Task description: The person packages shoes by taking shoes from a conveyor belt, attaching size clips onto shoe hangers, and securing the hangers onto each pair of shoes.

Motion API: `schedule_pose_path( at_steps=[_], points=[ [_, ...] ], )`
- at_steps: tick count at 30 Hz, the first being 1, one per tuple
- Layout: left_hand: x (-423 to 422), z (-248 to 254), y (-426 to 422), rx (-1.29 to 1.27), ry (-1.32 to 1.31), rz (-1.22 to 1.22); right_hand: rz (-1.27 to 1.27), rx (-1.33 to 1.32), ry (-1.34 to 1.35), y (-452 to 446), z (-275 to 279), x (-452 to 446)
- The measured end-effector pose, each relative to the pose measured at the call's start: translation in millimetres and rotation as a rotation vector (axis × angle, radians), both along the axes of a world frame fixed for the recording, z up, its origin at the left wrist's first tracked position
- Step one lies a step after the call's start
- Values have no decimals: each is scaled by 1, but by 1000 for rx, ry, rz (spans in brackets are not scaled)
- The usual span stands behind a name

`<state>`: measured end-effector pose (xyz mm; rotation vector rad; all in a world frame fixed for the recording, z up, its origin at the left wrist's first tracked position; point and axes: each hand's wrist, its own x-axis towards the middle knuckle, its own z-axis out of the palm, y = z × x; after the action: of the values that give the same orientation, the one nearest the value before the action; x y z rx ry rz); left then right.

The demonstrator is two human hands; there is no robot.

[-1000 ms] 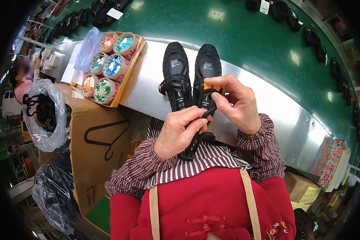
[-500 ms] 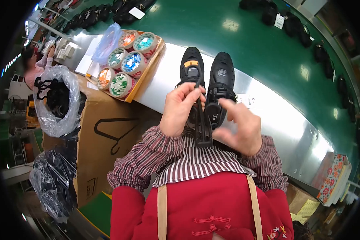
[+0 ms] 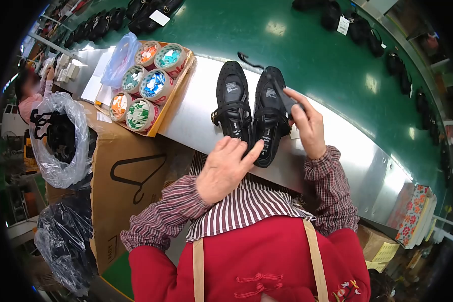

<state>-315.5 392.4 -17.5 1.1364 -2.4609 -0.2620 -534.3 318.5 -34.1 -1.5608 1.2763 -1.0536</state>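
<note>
A pair of black strapped shoes lies side by side on the metal bench, the left shoe (image 3: 232, 83) and the right shoe (image 3: 267, 136), toes pointing away from me. My left hand (image 3: 225, 163) rests over the heel ends with fingers stretched out, the index finger at the right shoe's heel. Beside the right shoe's strap, my right hand (image 3: 308, 123) pinches a dark flat strip (image 3: 283, 95) that reaches over that shoe's front opening. What kind of piece it is, I cannot make out. A thin black curved piece (image 3: 250, 61) shows just beyond the toes.
Left of the shoes, a cardboard tray (image 3: 178, 95) holds several tubs of coloured pieces. Below it stands a carton (image 3: 131, 136) with a hanger print, beside a clear bag (image 3: 80, 163) of black items. More black shoes (image 3: 357, 30) line the green surface (image 3: 226, 30). A person (image 3: 30, 95) is at far left.
The black looped piece between my hands is gone from over my apron. An orange patch no longer shows on the left shoe. My left hand moved down to the heels; my right hand moved up.
</note>
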Motion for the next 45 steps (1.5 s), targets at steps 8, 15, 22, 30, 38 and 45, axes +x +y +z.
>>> schedule_pose_path(
  at_steps=[8, 15, 22, 30, 38, 45],
  points=[
    [4, -20, -22, 77, 30, -299, 187, -440, 577, -17, 15, 15],
    [2, -22, -33, 186, 35, -443, 316, -408, 897, -33, 16, 35],
    [0, -18, -31, 247, 27, -463, 301, -428, 829, -53, 30, 38],
    [-3, -22, -35, 246, 13, -500, 434, -459, 907, -24, 32, 39],
    [-1, -16, -25, 206, -17, -438, 251, -469, 787, -63, -6, 46],
    [-3, -12, 0, 29, -45, -269, 215, -279, 833, -72, -10, 43]
  ],
)
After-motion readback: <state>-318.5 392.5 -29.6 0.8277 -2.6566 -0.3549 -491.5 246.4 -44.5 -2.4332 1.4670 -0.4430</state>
